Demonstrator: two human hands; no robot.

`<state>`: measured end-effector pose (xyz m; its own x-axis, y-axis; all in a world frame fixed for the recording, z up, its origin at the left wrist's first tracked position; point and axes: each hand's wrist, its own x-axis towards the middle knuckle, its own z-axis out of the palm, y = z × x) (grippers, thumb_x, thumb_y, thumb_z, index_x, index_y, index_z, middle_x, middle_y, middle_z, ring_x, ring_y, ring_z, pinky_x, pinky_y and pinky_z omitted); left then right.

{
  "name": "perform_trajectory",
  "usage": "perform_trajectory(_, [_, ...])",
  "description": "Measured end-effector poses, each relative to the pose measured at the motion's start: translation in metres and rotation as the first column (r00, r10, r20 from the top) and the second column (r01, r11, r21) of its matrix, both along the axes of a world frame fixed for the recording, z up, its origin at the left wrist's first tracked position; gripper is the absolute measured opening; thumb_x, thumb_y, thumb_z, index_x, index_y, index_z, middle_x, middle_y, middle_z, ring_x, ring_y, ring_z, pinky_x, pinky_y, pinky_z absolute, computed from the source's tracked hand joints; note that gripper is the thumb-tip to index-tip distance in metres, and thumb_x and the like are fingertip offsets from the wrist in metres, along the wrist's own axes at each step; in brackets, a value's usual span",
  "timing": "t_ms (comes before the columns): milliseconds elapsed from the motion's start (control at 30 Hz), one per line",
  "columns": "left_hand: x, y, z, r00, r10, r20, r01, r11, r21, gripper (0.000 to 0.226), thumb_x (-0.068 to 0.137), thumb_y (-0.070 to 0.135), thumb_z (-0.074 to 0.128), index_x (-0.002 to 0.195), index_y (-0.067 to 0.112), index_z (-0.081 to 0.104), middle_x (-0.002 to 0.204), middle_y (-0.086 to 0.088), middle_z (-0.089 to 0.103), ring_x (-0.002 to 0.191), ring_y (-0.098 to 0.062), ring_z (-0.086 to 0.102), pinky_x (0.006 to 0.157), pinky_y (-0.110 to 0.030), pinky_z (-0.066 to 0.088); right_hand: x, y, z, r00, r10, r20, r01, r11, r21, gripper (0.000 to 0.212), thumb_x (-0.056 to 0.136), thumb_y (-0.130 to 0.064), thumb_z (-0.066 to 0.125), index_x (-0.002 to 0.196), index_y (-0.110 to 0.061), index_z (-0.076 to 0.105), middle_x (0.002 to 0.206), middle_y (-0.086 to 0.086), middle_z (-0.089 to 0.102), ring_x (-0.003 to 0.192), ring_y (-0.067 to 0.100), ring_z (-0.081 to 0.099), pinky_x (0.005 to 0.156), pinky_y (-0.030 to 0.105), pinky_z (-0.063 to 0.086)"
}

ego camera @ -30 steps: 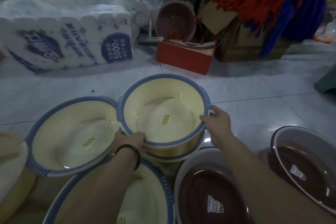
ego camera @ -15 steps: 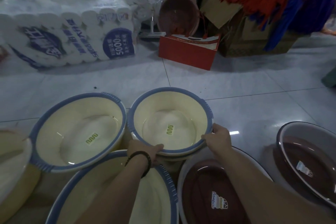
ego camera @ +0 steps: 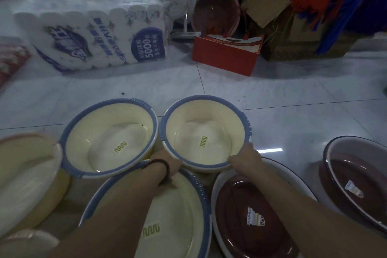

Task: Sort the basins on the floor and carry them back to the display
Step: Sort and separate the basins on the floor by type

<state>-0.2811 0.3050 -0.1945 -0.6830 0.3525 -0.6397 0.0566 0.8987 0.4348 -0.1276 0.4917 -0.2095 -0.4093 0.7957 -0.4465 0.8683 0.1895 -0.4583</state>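
The yellow basin (ego camera: 25, 174) at lower left and the brown basin (ego camera: 356, 184) at lower right run off the frame's edges, forearms cover part of the nearest cream basin (ego camera: 178, 216), and the fingertips of the left hand (ego camera: 167, 163) and right hand (ego camera: 244, 156) vanish at the rim of the held basin (ego camera: 205, 138).

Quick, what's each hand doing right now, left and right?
Left hand: gripping the near rim of the round cream plastic basin with a blue rim.
Right hand: gripping the same basin's rim on its right side.

Dark beaded bracelet (ego camera: 165, 170) behind left grip (ego camera: 170, 159); forearms (ego camera: 125, 216) bare.
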Motion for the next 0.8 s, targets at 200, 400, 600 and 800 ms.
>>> perform_trajectory(200, [-0.02,-0.064,0.055,0.993,-0.105,0.053,0.113,0.98,-0.164,0.052,0.086,0.054,0.059,0.118,0.013,0.06,0.104,-0.01,0.073,0.085,-0.028,0.076,0.08,-0.043,0.062,0.006,-0.08,0.01,0.828,0.535,0.169,-0.523,0.845,-0.115,0.026,0.082,-0.038,0.073,0.094,-0.015,0.068,0.089,0.001,0.069,0.089,0.02,0.072,0.066,0.028,0.051])
perform_trajectory(400, [-0.015,-0.139,0.064,0.997,-0.06,0.039,0.068,0.971,-0.229,0.042,0.096,0.047,0.056,0.119,0.012,0.061,0.104,-0.008,0.072,0.08,-0.028,0.075,0.08,-0.044,0.062,0.024,-0.137,-0.003,0.841,0.507,0.19,-0.5,0.862,-0.09,0.032,0.08,-0.037,0.072,0.104,-0.017,0.063,0.112,0.006,0.073,0.102,0.024,0.07,0.08,0.03,0.053])
perform_trajectory(600, [-0.006,-0.194,0.077,0.993,-0.109,-0.036,0.088,0.925,-0.369,0.048,0.101,0.038,0.05,0.144,0.017,0.045,0.129,-0.009,0.063,0.109,-0.026,0.066,0.088,-0.035,0.057,0.016,-0.154,0.013,0.916,0.391,0.087,-0.388,0.92,-0.057,0.014,0.089,-0.017,0.065,0.1,-0.013,0.057,0.106,0.007,0.067,0.09,0.023,0.06,0.075,0.029,0.047])
perform_trajectory(800, [-0.008,-0.229,0.083,0.999,-0.007,0.041,0.023,0.912,-0.41,0.056,0.091,0.048,0.064,0.134,0.016,0.048,0.115,-0.009,0.065,0.102,-0.024,0.069,0.084,-0.034,0.061,0.006,-0.136,0.052,0.939,0.344,0.031,-0.335,0.929,-0.157,0.033,0.081,-0.015,0.074,0.111,-0.004,0.068,0.099,0.01,0.069,0.091,0.025,0.065,0.076,0.034,0.052])
